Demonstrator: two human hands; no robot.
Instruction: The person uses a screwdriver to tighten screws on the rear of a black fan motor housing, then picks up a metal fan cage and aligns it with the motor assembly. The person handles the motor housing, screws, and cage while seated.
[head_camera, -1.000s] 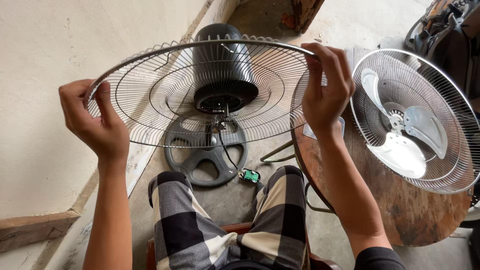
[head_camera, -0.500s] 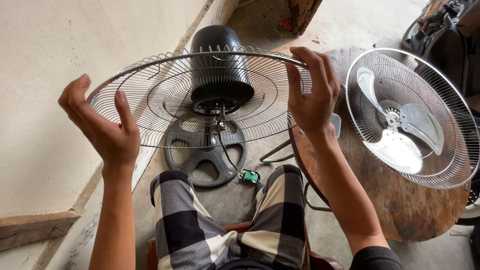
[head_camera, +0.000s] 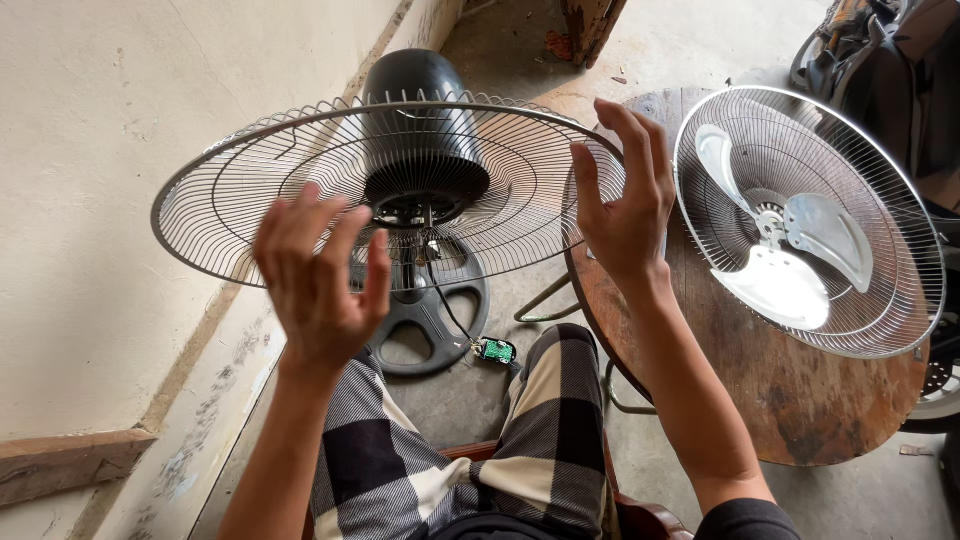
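A bare concrete floor (head_camera: 700, 40) and a pale plastered wall (head_camera: 90, 200) frame the scene, with a round wooden desk (head_camera: 800, 400) standing at the right. On the desk a second wire fan cage (head_camera: 905, 250) with pale blades (head_camera: 790, 250) inside is propped at a tilt.

The largest thing between the hands is the rear wire guard (head_camera: 250, 200) of a pedestal fan, a wide shallow dish of thin chromed wires, seen tilted above the knees in checked cloth (head_camera: 560, 430). It is fixed around the black motor housing (head_camera: 420, 130), which stands on a round spoked base (head_camera: 430, 320) on the floor. A cable is seen running down to a small green circuit board (head_camera: 494, 350) lying by the base.

The guard is judged light and springy: the thin wires would bend under a squeeze, and the smooth metal may slip. The motor is judged the heavy part. The thick outer ring is the soundest place to be gripped, at two opposite points.

The left hand (head_camera: 320, 280) is spread wide, holding nothing, in front of the near rim. The right hand (head_camera: 625, 200) is likewise open and empty at the right rim; whether its fingertips touch the ring cannot be told.
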